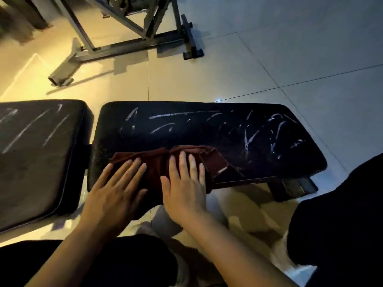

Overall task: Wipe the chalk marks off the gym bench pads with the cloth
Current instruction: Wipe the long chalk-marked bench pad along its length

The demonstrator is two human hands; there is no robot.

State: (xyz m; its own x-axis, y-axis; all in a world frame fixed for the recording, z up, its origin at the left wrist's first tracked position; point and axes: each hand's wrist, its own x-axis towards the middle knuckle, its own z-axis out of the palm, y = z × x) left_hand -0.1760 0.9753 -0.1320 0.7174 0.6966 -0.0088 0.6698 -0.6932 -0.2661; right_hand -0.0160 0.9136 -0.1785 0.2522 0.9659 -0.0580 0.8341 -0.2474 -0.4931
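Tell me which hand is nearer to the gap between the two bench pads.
Left. The left hand presses flat on the cloth at the long pad's end beside the gap. The right hand presses the cloth farther along that pad, away from the gap.

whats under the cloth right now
The dark red cloth lies on the right bench pad, near its front edge, pressed by both flat hands. Any chalk beneath it is covered and cannot be seen.
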